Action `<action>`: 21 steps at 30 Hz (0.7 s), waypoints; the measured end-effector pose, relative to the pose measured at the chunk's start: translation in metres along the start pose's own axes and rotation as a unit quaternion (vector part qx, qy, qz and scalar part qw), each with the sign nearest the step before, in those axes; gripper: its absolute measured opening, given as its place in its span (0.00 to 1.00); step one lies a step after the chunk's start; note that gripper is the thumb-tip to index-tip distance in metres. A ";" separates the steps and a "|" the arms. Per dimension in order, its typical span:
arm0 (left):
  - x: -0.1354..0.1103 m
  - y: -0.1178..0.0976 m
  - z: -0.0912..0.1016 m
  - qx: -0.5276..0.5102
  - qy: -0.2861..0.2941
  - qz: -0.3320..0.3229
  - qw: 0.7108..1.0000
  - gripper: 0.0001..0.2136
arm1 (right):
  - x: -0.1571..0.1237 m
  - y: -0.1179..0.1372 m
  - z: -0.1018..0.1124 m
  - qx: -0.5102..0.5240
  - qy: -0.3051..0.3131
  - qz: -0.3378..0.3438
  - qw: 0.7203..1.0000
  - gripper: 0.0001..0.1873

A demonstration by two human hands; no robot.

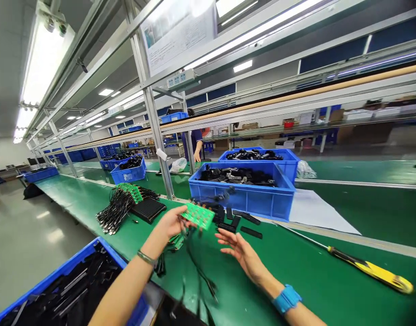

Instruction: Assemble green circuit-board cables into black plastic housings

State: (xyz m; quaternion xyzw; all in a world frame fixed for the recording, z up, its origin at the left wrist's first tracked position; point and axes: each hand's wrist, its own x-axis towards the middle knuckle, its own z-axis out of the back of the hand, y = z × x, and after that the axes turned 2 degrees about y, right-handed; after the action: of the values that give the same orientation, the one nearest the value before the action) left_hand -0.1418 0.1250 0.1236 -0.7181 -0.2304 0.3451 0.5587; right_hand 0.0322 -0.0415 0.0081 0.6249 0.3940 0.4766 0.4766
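I see my left hand (172, 222) pinching a green circuit board (198, 216) above the bench (296, 262), black wires (197, 267) dangling below it. My right hand (240, 251) hovers open, palm up, touching nothing.

Single head-worn view, facing forward and down, close over the green workbench (296, 267)

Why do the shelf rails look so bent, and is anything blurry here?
Head view: the wide lens bows the rails and stretches the edges; ceiling tube lights glare white; the dangling black wires near the left hand smear, while the screwdriver stays sharp.
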 end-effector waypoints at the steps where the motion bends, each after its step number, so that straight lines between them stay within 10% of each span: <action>1: -0.001 0.023 -0.023 -0.017 0.038 0.025 0.999 0.12 | -0.009 0.005 0.009 0.019 -0.014 -0.005 1.000 0.47; 8: 0.018 0.111 -0.115 -0.053 0.235 0.098 0.966 0.15 | -0.052 0.011 0.065 0.050 -0.125 -0.034 0.990 0.35; 21: 0.061 0.147 -0.141 -0.023 0.258 0.081 0.963 0.24 | -0.052 0.009 0.088 0.100 -0.179 -0.136 0.969 0.32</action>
State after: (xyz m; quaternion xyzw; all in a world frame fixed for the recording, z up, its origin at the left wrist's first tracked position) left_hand -0.0036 0.0387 -0.0125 -0.8116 -0.0274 0.1871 0.5527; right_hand 0.1054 -0.1119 -0.0027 0.6852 0.4292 0.2459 0.5346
